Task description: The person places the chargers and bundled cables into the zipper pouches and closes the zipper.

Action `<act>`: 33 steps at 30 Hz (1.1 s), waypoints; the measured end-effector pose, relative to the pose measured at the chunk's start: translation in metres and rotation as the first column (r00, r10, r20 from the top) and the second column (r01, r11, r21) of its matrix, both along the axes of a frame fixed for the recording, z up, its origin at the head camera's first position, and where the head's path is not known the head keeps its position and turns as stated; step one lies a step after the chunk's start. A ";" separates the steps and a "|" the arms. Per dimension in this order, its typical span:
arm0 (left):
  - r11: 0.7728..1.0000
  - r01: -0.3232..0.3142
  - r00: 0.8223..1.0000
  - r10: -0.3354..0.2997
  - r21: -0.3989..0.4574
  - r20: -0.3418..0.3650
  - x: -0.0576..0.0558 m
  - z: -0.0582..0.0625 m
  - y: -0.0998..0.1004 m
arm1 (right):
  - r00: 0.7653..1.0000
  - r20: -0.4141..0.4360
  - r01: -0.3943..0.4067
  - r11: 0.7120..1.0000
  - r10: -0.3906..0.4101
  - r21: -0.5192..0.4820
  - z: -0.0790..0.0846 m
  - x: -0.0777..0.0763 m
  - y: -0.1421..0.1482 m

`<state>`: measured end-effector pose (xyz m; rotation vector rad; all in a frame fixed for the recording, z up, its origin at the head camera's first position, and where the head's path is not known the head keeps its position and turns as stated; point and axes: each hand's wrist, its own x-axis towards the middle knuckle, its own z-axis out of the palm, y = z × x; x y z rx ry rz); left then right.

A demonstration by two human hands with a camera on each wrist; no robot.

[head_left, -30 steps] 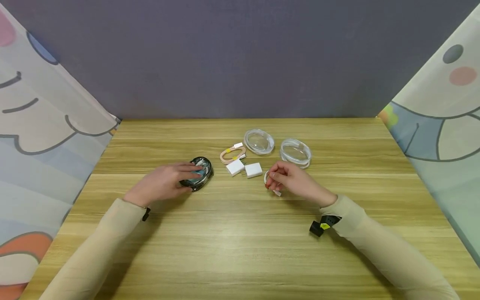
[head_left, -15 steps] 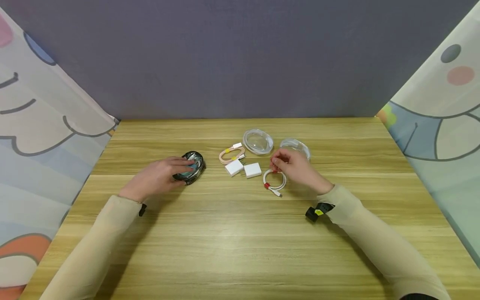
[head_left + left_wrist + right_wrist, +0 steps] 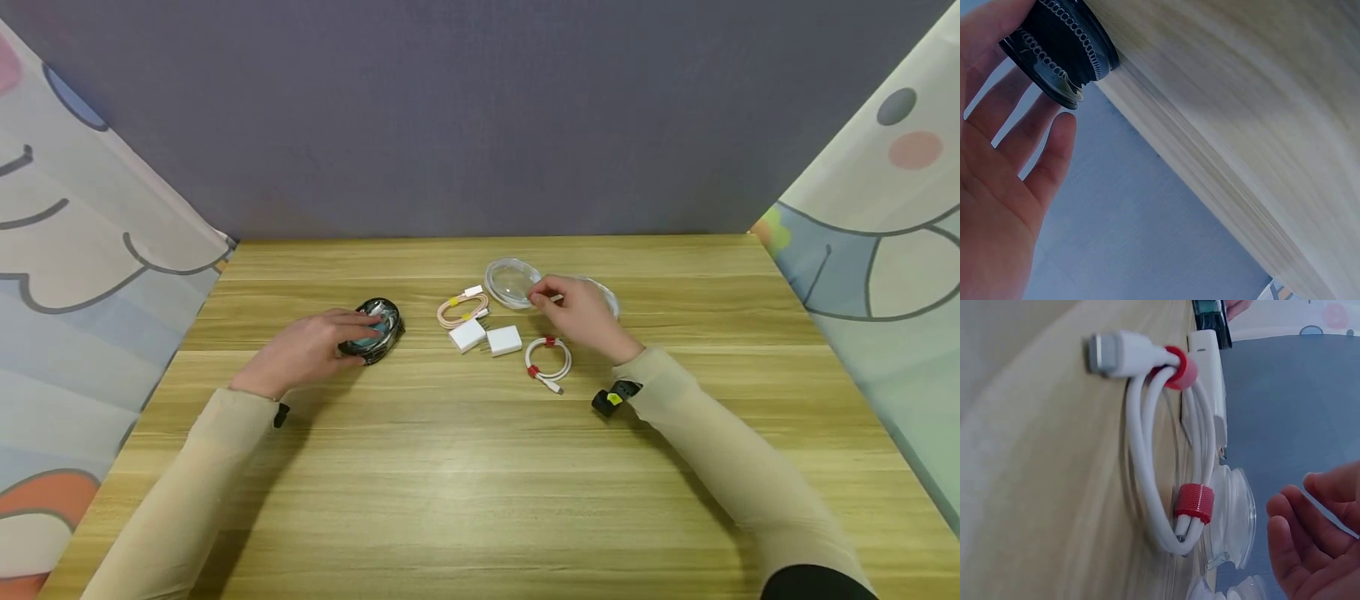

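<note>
In the head view my left hand (image 3: 311,350) holds a small round black zip case (image 3: 381,340) with a teal, see-through top. The left wrist view shows its zipper teeth along the side of the case (image 3: 1063,47), thumb on one side and fingers on the other. My right hand (image 3: 581,312), fingers loosely bent and holding nothing, hovers by two clear round zip cases, the left one (image 3: 507,287) and the right one (image 3: 609,298), partly hidden behind it. Below that hand lies a coiled white charging cable (image 3: 1144,444) bound with two red straps.
Two white charger plugs, the left one (image 3: 468,335) and the right one (image 3: 505,341), lie mid-table. Just behind them is a coiled pink cable (image 3: 450,318) with yellow ties. A grey panel (image 3: 480,125) stands along the back edge of the wooden table (image 3: 450,483).
My right hand has let go of the white cable, leaving it on the table, and moved back toward the clear cases. My left hand has drawn the black case slightly left.
</note>
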<state>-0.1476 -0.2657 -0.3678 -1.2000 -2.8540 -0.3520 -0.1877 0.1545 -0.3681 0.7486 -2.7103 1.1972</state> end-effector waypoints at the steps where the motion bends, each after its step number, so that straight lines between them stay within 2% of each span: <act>1: 1.000 0.002 1.000 -0.002 0.002 0.000 0.000 0.000 0.000 | 1.000 0.000 0.002 1.000 -0.002 0.008 -0.001 -0.001 -0.001; 6: 1.000 -0.001 1.000 0.001 0.000 0.001 0.000 0.000 -0.001 | 0.999 0.006 -0.034 0.998 0.034 0.048 -0.002 -0.008 -0.007; 11: 1.000 0.001 1.000 -0.001 0.002 0.010 -0.001 -0.001 -0.001 | 0.995 -0.032 -0.092 0.980 0.099 0.175 -0.001 -0.015 -0.011; 15: 1.000 0.005 1.000 -0.005 0.001 0.015 -0.002 -0.001 -0.001 | 0.993 -0.003 -0.118 0.965 0.122 0.233 -0.002 -0.021 -0.014; 25: 1.000 0.003 1.000 -0.003 -0.014 0.017 -0.003 -0.001 0.000 | 0.995 -0.006 -0.097 0.957 0.103 0.274 -0.008 -0.028 -0.016; 33: 1.000 0.002 1.000 -0.002 -0.011 0.020 -0.003 -0.001 -0.001 | 0.998 0.019 -0.055 0.961 0.052 0.270 -0.008 -0.029 -0.016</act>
